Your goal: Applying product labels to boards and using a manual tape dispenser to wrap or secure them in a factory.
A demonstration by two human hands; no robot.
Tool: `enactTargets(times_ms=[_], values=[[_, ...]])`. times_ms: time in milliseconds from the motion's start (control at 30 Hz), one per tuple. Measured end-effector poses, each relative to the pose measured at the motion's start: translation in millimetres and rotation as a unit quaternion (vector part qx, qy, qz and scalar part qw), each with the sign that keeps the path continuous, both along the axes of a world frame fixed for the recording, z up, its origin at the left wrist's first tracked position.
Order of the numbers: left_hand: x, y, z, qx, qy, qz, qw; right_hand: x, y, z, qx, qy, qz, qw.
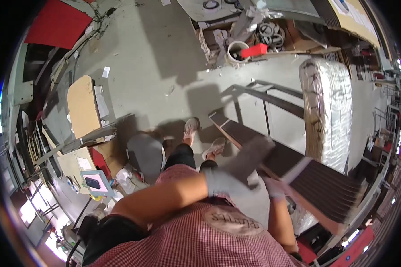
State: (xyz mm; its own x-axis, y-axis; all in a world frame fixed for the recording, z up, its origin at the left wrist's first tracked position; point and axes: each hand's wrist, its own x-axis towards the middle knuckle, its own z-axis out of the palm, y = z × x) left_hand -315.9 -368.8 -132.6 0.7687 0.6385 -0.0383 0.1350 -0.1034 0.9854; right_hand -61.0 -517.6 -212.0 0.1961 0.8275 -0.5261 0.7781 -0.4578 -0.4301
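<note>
My left hand (pixel 227 181), in a pale grey glove and smeared by motion, reaches across my body. It grips a short, dark, flat piece (pixel 250 158), which is also blurred. My right hand (pixel 275 188), also gloved, is at the near edge of a long stack of dark, thin strips (pixel 287 159). Its fingers are blurred and partly hidden against the stack. A light band (pixel 297 170) runs across that stack. The strips slant from the middle of the view down to the right.
A metal frame (pixel 272 99) stands beyond the stack, next to a tall foil-wrapped bundle (pixel 327 111). A large carton (pixel 294 48) holds grey rings and a white bucket (pixel 237 51). Left of my legs is a round-edged grey stool (pixel 145 152); a phone (pixel 92 183) lies on a table farther left.
</note>
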Motion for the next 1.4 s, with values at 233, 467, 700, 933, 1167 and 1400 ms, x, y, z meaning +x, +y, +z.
enactTargets(times_ms=[233,467,700,933,1167,1400], values=[[11.1,-1.0,-2.3,0.010,0.019,0.033,0.999,-43.5,54.0,16.9,0.098,0.198,-0.009,0.975],[88.1,-37.7,117.1,0.044,-0.348,-0.279,0.894,152.0,9.8,208.4,0.539,-0.058,-0.289,0.789],[132.2,-61.9,12.8,-0.549,-0.350,-0.142,0.745,269.1,-183.3,371.1,0.678,-0.242,-0.415,0.556],[154.4,101.7,114.9,-0.469,-0.508,0.006,0.723,167.8,-200.7,322.1,0.698,-0.148,-0.503,0.488],[159.1,265.9,86.1,-0.354,-0.316,0.291,0.831,67.2,-79.7,245.9,0.587,0.183,-0.588,0.526],[147.2,301.4,68.9,0.274,-0.003,0.298,0.914,28.9,143.4,201.1,0.225,0.637,-0.485,0.556]])
